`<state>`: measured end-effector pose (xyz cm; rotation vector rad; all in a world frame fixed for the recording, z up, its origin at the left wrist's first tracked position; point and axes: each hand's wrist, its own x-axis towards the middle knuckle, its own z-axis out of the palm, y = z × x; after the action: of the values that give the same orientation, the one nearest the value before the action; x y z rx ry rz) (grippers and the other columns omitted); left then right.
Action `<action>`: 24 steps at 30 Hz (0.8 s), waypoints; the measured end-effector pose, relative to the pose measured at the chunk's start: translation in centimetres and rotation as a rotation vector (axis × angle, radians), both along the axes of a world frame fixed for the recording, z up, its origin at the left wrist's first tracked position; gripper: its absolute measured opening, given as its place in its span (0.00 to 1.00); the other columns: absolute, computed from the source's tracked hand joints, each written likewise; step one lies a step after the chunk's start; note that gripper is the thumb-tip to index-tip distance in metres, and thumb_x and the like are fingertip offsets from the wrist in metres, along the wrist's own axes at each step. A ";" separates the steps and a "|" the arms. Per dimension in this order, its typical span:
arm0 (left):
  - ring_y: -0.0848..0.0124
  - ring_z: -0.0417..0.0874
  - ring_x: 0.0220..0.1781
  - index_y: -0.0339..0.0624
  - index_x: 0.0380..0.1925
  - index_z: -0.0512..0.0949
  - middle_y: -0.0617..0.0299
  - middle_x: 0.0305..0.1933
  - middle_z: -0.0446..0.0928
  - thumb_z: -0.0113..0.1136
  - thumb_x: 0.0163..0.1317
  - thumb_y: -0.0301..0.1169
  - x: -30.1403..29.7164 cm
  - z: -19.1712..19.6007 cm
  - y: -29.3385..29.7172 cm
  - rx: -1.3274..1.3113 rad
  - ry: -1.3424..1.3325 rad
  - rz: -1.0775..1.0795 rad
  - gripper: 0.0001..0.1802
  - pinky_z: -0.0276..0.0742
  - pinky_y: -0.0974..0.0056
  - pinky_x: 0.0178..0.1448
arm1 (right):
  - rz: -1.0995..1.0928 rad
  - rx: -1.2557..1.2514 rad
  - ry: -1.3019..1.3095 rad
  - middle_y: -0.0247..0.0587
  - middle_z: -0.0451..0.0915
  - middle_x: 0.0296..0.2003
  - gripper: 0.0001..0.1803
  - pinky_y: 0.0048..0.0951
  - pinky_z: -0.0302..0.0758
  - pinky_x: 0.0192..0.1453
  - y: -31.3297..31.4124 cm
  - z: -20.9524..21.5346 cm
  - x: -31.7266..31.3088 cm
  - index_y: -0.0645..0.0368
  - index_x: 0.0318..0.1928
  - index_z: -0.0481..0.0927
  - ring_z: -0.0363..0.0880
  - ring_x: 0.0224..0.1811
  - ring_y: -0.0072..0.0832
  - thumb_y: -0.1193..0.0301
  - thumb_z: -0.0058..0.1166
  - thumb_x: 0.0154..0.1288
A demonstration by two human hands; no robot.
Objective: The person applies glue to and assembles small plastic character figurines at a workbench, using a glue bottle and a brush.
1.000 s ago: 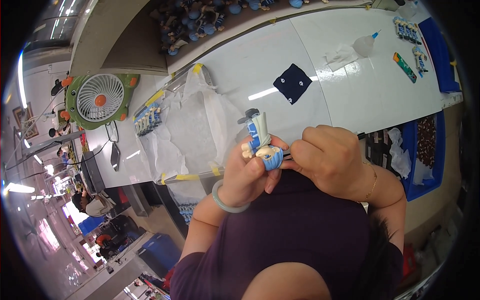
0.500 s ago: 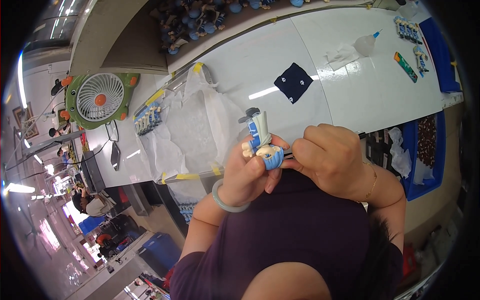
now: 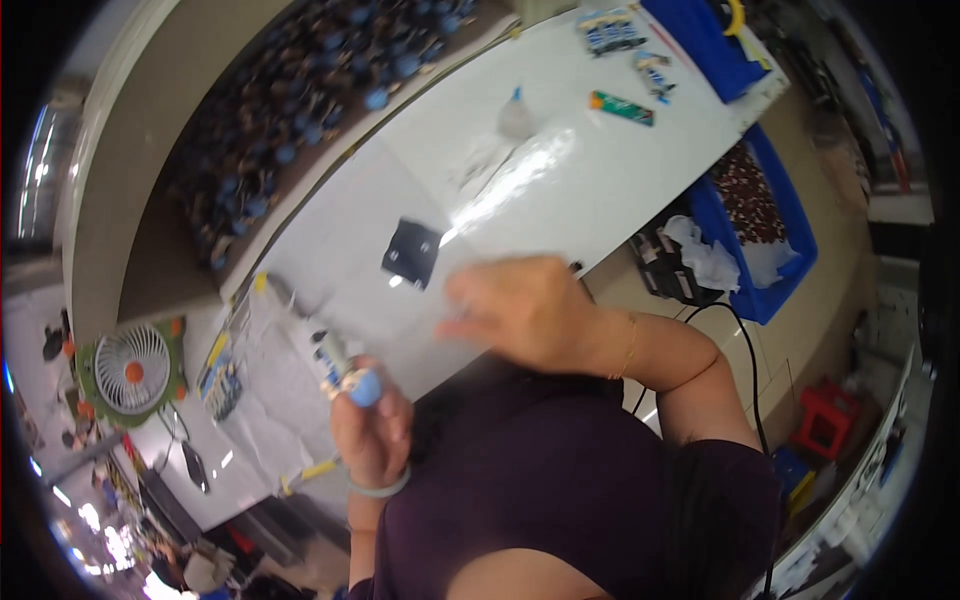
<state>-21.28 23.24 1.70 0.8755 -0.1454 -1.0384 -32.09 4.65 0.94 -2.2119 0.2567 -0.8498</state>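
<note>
My left hand (image 3: 372,435), with a pale bangle at its wrist, is closed around a small toy figurine (image 3: 365,388). The figurine has a light-blue rounded head, a blue and white body and dark feet pointing away from me. To the right, my right hand (image 3: 530,312) is raised over the front of the table, apart from the figurine. Its fingers are curled but smeared by motion, so whether they hold anything is unclear. Just beyond it lies a dark cloth square (image 3: 410,253) with small white marks.
On the white table (image 3: 590,185) are a squeeze bottle (image 3: 515,118), a green-orange packet (image 3: 622,107) and figurines (image 3: 610,33). Many blue-headed figurines (image 3: 300,120) fill the shelf. A fan (image 3: 133,370) stands left beside a white-lined tray (image 3: 275,385). A blue bin (image 3: 790,255) sits right.
My right hand has come away from the figurine's head and moved off to the right. The left hand still holds the figurine, now lower and further left. The whole view has swung rightward.
</note>
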 end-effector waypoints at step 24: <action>0.78 0.63 0.14 0.34 0.45 0.64 0.63 0.23 0.65 0.50 0.59 0.45 -0.4 1.0 -0.3 0.071 0.027 0.015 0.25 0.60 0.76 0.20 | -1.036 -0.474 0.970 0.50 0.78 0.35 0.12 0.38 0.75 0.42 -34.6 -5.2 -7.3 0.59 0.33 0.80 0.78 0.39 0.43 0.73 0.40 0.57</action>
<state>-21.64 22.95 2.69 0.9257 -0.0796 -1.0457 -39.37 -29.98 -4.22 -2.7514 1.9382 -0.1984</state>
